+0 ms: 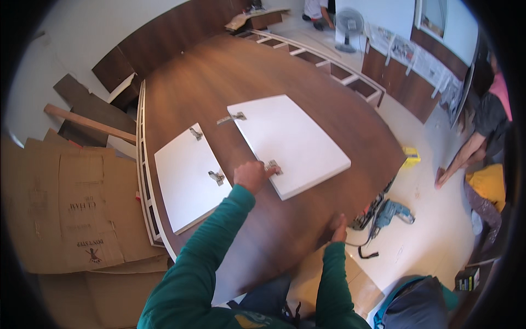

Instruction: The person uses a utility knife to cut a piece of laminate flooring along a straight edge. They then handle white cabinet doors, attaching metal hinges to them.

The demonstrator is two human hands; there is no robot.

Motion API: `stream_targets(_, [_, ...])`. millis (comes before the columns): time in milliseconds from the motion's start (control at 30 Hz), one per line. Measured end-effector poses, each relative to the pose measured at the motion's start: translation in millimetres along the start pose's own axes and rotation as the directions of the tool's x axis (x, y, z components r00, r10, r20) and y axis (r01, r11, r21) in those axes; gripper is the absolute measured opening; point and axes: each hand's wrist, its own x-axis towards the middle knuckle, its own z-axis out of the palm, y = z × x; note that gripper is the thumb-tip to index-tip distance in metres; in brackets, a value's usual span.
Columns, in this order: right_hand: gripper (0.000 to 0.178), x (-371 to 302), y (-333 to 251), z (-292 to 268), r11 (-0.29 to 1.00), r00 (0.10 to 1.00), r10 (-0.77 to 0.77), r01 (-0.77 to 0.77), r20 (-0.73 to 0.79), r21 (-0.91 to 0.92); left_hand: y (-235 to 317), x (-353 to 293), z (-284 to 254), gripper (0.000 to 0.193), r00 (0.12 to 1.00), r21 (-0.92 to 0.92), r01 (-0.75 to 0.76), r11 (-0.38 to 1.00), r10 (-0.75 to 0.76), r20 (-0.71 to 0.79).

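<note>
Two white cabinet door panels lie on a large brown wood-grain board: a smaller left panel [189,178] and a larger right panel [296,142]. Each carries two metal hinges along its facing edge. At the right panel's near hinge [274,168], my left hand [251,176] is closed, its thumb stretched onto the hinge. The other hinge [238,116] on that panel has its arm sticking out past the edge. My right hand [338,229] is low beside the board's near right edge; its fingers are partly hidden and blurred. The left panel's hinges [217,177] stand untouched.
A blue power drill [390,216] rests on the floor at the right, beside a tool case. Flattened cardboard [76,203] and planks lean at the left. A co-worker's arm [466,153] reaches down at right. A fan [349,27] and another person are at the back.
</note>
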Motion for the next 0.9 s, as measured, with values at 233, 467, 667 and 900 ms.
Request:
stream_targets(233, [0.094,-90.0,-115.9,57.7,0.805,0.894,0.200,-0.383,0.400,0.453,-25.7,-16.2,-18.1,0.075,0.999,-0.099,0.009,0.995,-0.006,0.034])
stream_targets(467, [0.080,-64.2,-146.4,170.0,0.612,0.730,-0.244,-0.395,0.639,0.685,-14.6,-22.9,-35.9,0.071,0.994,-0.172,-0.110,0.979,0.106,-0.037])
stream_targets(667, [0.069,-132.0,-180.0,149.1,0.599,0.839,-0.205,-0.300,0.504,0.742,-30.9,-56.6,-73.3,0.072,0.984,-0.230,-0.132,0.964,0.099,-0.148])
stream_targets(900, [0.055,-225.1,-210.2,15.3,0.670,0.831,-0.456,0.084,0.319,0.737,3.9,-177.3,-121.0,0.069,0.926,-0.384,-0.342,0.858,0.239,-0.292])
